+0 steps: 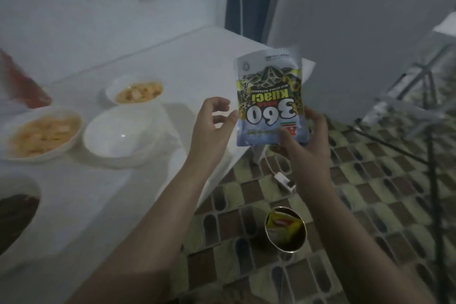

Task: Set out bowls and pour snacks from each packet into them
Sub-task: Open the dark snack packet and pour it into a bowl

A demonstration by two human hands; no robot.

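My right hand (306, 140) grips a sunflower-seed packet (270, 99) by its lower end; the print on it reads upside down. Beside the packet's left edge is my left hand (213, 121), fingers curled and apart, holding nothing. On the white table (197, 57) stands an empty white bowl (121, 133). Left of that one, a white bowl (40, 133) holds orange snacks, and behind it a smaller bowl (134, 91) holds pale snacks. A bowl with dark contents (14, 210) is cut off at the lower left.
A red packet (22, 81) lies blurred at the table's left edge. On the tiled floor below the table stand a metal can (286, 229) with yellow wrappers inside and a white plug adapter (283, 180). A metal rack (407, 96) is at the right.
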